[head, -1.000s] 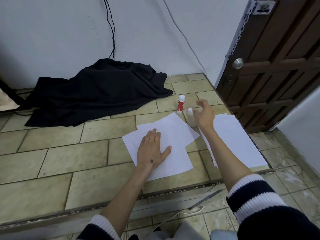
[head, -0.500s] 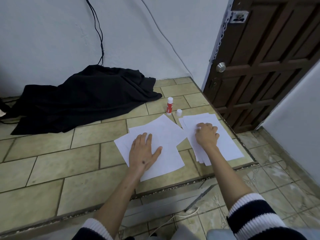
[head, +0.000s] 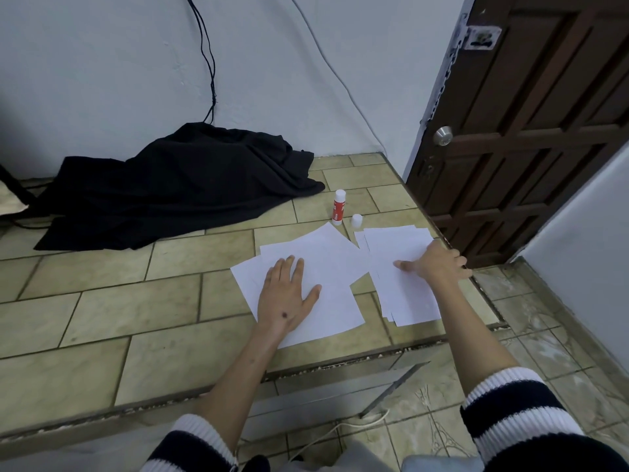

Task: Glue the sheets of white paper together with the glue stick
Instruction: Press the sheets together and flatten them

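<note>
Two bare hands work over a raised tiled floor [head: 136, 301], and at the far left a black cloth [head: 177, 192] lies heaped against the white wall, with dark cables [head: 207, 63] hanging down above it. Next, the left hand [head: 286, 298] lies flat, fingers spread, pressing on the overlapped sheets of white paper [head: 326, 264] near the middle of the step. Just beyond those sheets the glue stick [head: 339, 207] stands upright, uncapped, with its white cap [head: 356, 221] on the tile just beside it. Further right, the right hand [head: 434, 265] rests on a fanned stack of loose sheets [head: 405, 294], thumb laid out flat on the top page; its fingers seem curled over the stack's far edge, though whether they pinch a sheet cannot be told. A brown wooden door [head: 531, 131] closes the right side.
</note>
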